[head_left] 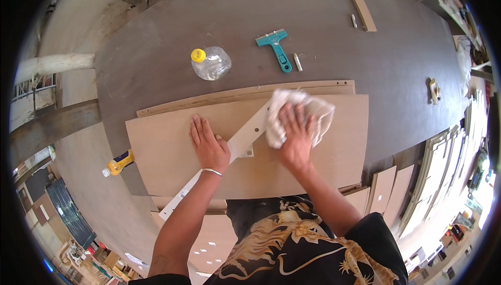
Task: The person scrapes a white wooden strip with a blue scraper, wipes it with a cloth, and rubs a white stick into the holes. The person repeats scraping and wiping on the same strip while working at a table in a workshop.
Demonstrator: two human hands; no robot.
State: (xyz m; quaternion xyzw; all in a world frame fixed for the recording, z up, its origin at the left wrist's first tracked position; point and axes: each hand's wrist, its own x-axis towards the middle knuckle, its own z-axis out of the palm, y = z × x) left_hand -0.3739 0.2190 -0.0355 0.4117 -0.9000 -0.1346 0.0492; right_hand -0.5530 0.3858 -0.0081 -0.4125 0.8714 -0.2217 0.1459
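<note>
A wide light-brown board (162, 144) lies in front of me, on top of another board (209, 97) whose holed edge shows behind it. Diagonally across it runs a long pale strip (245, 136) with small holes; its near end sticks out past the board's front edge. My left hand (210, 147) rests flat on the board beside the strip, fingers stretched out and holding nothing. Under my right hand (296, 139) a crumpled white cloth (323, 112) is pressed down over the strip's far end. The cloth hides that end, and the hand looks slightly blurred.
Beyond the boards on the dark table (313, 3) are a clear bottle with yellow cap (213, 64), a teal scraper (278, 47), a short white stick (297, 62) and a wooden strip (360, 6). A yellow bottle (120, 162) is at the left; panels (383, 193) stand at the right.
</note>
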